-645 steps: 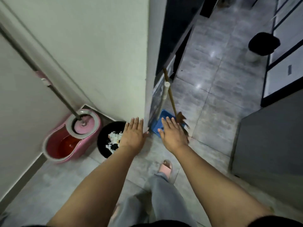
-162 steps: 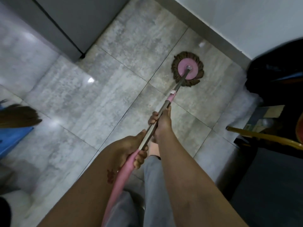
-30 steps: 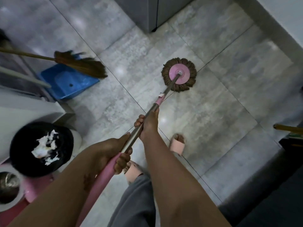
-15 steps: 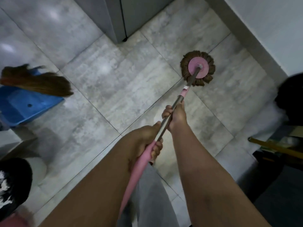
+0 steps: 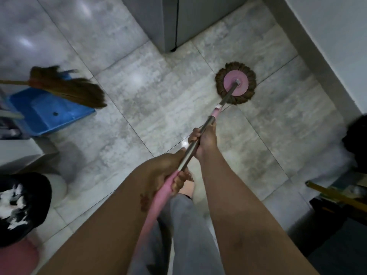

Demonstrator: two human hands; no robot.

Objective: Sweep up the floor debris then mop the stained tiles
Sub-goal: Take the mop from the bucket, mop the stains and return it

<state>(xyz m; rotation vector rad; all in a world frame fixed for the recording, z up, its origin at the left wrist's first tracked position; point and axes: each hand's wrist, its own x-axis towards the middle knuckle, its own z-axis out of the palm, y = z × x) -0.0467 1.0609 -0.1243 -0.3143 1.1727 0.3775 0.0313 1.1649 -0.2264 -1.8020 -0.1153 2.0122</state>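
Gripping the mop pole (image 5: 228, 95), my left hand (image 5: 166, 172) wraps the pink grip nearest me and my right hand (image 5: 205, 140) clamps the steel farther along. Ahead, the mop head (image 5: 236, 83) lies flat on the tiles (image 5: 158, 100). The broom (image 5: 67, 88) rests over the dustpan (image 5: 45, 114), so sweeping looks done and mopping is under way.

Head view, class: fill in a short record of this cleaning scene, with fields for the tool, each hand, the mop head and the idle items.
Tool in use: mop
Left hand: grips the pink upper handle
Right hand: grips the metal shaft, nearer the head
Mop head: flat on the grey floor tiles, near the cabinet corner
Idle items: broom, its bristles overlapping the blue dustpan in this view
Bin: black, white scraps inside, lower left
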